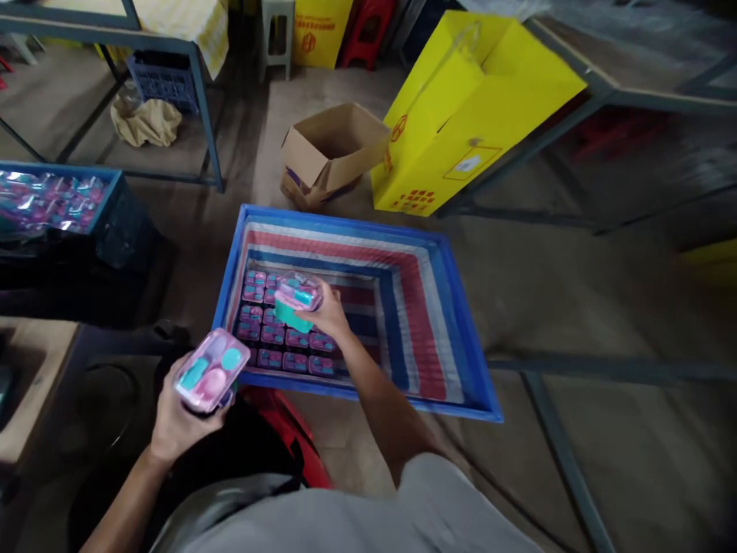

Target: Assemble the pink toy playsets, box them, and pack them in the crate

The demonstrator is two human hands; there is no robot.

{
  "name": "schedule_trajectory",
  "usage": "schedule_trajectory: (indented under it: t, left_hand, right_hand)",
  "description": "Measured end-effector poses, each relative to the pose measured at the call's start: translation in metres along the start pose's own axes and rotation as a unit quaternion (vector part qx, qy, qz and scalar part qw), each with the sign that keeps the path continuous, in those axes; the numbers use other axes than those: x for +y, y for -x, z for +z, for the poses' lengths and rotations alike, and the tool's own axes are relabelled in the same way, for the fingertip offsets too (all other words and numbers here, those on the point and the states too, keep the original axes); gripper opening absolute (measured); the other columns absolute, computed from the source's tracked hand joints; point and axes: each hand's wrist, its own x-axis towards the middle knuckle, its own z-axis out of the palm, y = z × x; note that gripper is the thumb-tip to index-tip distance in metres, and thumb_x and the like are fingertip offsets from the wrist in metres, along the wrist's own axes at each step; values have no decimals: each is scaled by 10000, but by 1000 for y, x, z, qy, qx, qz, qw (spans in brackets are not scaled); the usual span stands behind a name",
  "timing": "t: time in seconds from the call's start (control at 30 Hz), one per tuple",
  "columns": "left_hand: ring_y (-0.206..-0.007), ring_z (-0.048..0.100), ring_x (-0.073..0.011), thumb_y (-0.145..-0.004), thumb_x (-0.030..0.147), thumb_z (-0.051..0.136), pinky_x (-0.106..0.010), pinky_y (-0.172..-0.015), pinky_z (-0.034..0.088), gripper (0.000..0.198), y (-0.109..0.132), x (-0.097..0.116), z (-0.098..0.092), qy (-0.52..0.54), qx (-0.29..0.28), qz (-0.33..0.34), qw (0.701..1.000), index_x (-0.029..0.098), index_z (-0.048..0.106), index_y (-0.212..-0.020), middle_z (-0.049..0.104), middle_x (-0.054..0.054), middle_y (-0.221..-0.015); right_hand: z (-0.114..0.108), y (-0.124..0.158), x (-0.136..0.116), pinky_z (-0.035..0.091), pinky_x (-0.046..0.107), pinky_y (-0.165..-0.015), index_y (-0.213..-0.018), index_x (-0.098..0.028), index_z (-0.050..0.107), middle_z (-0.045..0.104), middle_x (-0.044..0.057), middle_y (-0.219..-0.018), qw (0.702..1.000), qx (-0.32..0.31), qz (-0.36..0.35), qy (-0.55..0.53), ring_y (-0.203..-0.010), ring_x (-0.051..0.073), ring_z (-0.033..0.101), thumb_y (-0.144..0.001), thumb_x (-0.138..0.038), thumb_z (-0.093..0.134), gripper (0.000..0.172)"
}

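My left hand (pixel 180 418) is closed around a small clear-lidded pack (pixel 212 370) with pink, lilac and turquoise pieces inside, held up left of the blue crate. Over the crate, my right hand (pixel 329 311) grips another such pack (pixel 299 292), tilted, with a turquoise side showing beneath. Under it, rows of similar pink and turquoise packs (pixel 273 334) lie along the left part of the crate. The blue crate (pixel 469 330) has a striped red, white and blue lining. My right hand hides some of the packs there.
An open cardboard box (pixel 339 153) and a tall yellow bag (pixel 449 130) stand behind the crate. At left, a blue bin (pixel 118 207) holds many similar packs. A red stool (pixel 293 430) is close to my legs. Metal-framed tables (pixel 207 115) stand around.
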Motion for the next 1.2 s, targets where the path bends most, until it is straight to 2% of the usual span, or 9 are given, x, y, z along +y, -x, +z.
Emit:
schedule_trajectory:
  t: [0.1, 0.27, 0.37, 0.53, 0.63, 0.83, 1.0, 1.07, 1.2]
  left_hand:
    - [-1068, 682, -331, -645, 435, 853, -499, -899, 606, 907, -50, -27, 55, 22, -40, 66, 997, 220, 426, -1416, 647, -119, -1227]
    - [-1114, 671, -370, -665, 399, 817, -511, -940, 592, 860, -121, -67, 128, 18, -126, 50, 991, 198, 431, -1407, 637, -130, -1240]
    - [-1134, 668, -346, -675, 366, 798, -481, -962, 588, 832, -139, -81, 174, 40, -171, 72, 982, 189, 436, -1403, 641, -131, -1252]
    - [-1203, 634, -337, -703, 318, 785, -481, -1006, 565, 839, -134, -96, 235, 73, -210, 116, 968, 145, 388, -1422, 611, -172, -1296]
    - [-1201, 637, -332, -708, 325, 784, -493, -1002, 568, 843, -127, -110, 253, 83, -213, 76, 971, 159, 375, -1426, 606, -175, -1301]
    - [-1229, 619, -359, -709, 348, 778, -563, -1002, 562, 903, -121, -127, 267, 118, -233, -16, 965, 227, 331, -1484, 592, -168, -1343]
    - [-1225, 614, -367, -704, 333, 759, -577, -993, 566, 945, -116, -121, 274, 161, -268, -20, 950, 275, 276, -1514, 589, -163, -1345]
    - [-1213, 621, -356, -698, 317, 763, -545, -982, 580, 946, -116, -119, 275, 162, -278, -18, 947, 277, 282, -1511, 598, -152, -1327]
    - [-1181, 639, -347, -704, 306, 754, -512, -958, 596, 932, -116, -117, 276, 157, -279, -16, 947, 258, 290, -1511, 609, -153, -1296]
  right_hand:
    - [-8, -32, 53, 404, 519, -1094, -1430, -230, 466, 607, 93, -1303, 993, 43, 88, 66, -1280, 348, 472, -573, -373, 852, 951]
    - [-4, -97, 113, 439, 440, -1022, -1472, -197, 414, 626, 130, -1267, 969, 64, 173, 166, -1220, 340, 516, -597, -441, 855, 1010]
    - [9, -142, 141, 448, 416, -1001, -1465, -188, 398, 642, 131, -1221, 955, 61, 192, 216, -1215, 332, 526, -622, -471, 848, 996]
    - [41, -206, 184, 450, 404, -988, -1375, -171, 435, 626, 129, -1238, 940, 33, 216, 261, -1223, 327, 510, -624, -468, 836, 902]
    - [62, -229, 211, 417, 416, -1018, -1354, -166, 437, 613, 132, -1276, 936, 14, 217, 277, -1220, 327, 501, -647, -439, 812, 845]
    - [98, -256, 264, 324, 437, -1085, -1388, -164, 415, 522, 144, -1404, 930, -26, 226, 289, -1259, 309, 469, -723, -328, 713, 747]
    - [115, -266, 294, 297, 411, -1142, -1526, -187, 258, 401, 157, -1500, 920, -54, 267, 282, -1387, 296, 401, -698, -190, 700, 938]
    - [116, -269, 300, 314, 408, -1150, -1558, -208, 196, 345, 166, -1531, 914, -66, 290, 276, -1423, 297, 376, -688, -202, 737, 1024]
    - [115, -280, 306, 336, 458, -1159, -1570, -226, 215, 196, 202, -1603, 905, -91, 325, 258, -1465, 345, 331, -677, -321, 822, 1084]
